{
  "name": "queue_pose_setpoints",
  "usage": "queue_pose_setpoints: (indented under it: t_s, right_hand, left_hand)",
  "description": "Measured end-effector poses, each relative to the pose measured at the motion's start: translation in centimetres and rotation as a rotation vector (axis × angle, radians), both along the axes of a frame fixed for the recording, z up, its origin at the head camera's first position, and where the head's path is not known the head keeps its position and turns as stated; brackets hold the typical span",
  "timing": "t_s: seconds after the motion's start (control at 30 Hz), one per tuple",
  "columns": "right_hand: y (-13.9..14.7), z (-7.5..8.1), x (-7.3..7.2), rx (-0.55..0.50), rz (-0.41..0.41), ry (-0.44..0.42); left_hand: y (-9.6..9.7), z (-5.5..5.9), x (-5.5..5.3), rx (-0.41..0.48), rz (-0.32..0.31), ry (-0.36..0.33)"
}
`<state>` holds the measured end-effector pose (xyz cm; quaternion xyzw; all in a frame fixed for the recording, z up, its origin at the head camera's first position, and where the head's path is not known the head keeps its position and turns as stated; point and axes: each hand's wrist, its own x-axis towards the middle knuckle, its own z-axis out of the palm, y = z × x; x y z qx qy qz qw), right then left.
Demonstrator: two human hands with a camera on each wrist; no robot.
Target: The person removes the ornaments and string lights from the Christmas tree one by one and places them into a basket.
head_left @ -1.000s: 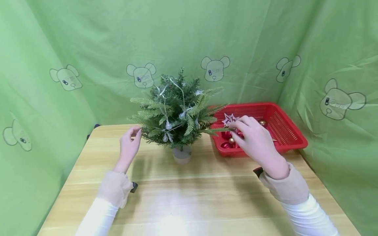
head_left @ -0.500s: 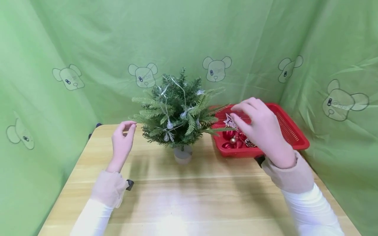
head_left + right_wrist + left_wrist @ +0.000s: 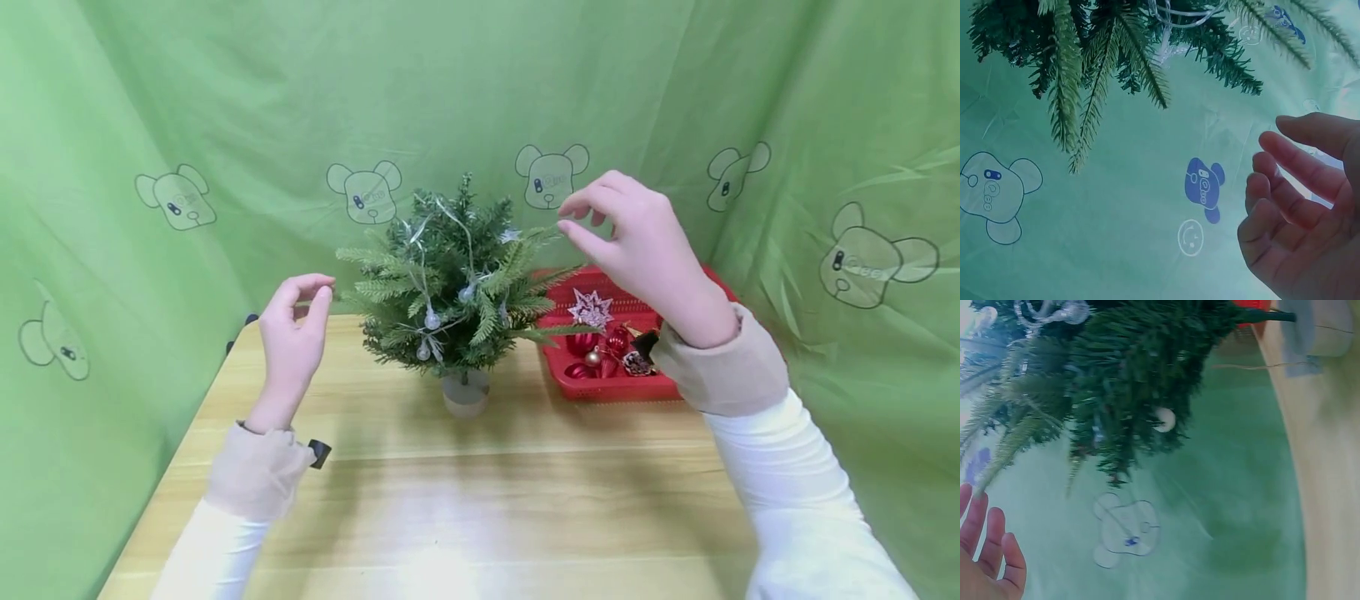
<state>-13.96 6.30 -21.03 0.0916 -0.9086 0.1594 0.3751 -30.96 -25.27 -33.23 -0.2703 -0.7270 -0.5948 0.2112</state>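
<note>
A small artificial Christmas tree point(image 3: 450, 292) stands upright in a pale round pot point(image 3: 465, 396) on the wooden table. A clear wire of string lights point(image 3: 432, 318) with little bulbs winds through its branches. My left hand point(image 3: 294, 333) hovers left of the tree, fingers loosely bent with nothing in them. In the left wrist view, the left hand's fingertips point(image 3: 979, 499) overlap a branch tip. High on the other side, my right hand point(image 3: 633, 242) is raised near the upper right branches, fingers loosely curved and holding nothing. The right wrist view shows that hand point(image 3: 1310, 194) apart from the branches.
Behind the tree at right sits a red plastic basket point(image 3: 555, 362), partly hidden by my right forearm. It holds a pink glittery star point(image 3: 591, 309), red baubles point(image 3: 581, 343), a small gold ball point(image 3: 592, 357) and a pinecone point(image 3: 637, 363). Green curtains point(image 3: 450, 83) surround the table point(image 3: 390, 500).
My right hand has risen from over the basket to the height of the upper branches. My left hand has drawn away from the tree, leftward and up.
</note>
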Motion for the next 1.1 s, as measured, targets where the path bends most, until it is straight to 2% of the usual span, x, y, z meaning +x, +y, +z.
queue_pose_setpoints:
  t_s: [0.1, 0.33, 0.43, 0.57, 0.73, 0.93, 1.1]
  right_hand:
    - [0.3, 0.7, -0.9, -0.005, -0.005, -0.086]
    - [1.4, 1.2, -4.7, 0.028, -0.008, -0.409]
    - [2.0, 0.8, -6.4, 0.08, 0.041, -0.469]
    - [2.3, 0.2, -7.7, 0.138, 0.1, -0.522]
    - [1.7, 0.0, -8.0, 0.175, 0.14, -0.552]
    - [1.2, -0.2, -8.2, 0.219, 0.153, -0.5]
    - [1.0, 0.2, -8.0, 0.213, 0.148, -0.457]
  left_hand:
    - [0.2, 1.0, 0.3, -0.003, -0.001, 0.047]
    - [0.9, 3.1, 1.4, -0.008, -0.028, 0.154]
    - [1.3, 3.6, 1.8, -0.011, -0.043, 0.206]
    - [1.7, 3.9, 2.0, -0.012, -0.056, 0.25]
    - [1.8, 4.0, 2.0, -0.02, -0.059, 0.288]
    - [1.8, 4.0, 1.9, -0.025, -0.063, 0.306]
    - [1.8, 4.0, 1.9, -0.027, -0.064, 0.307]
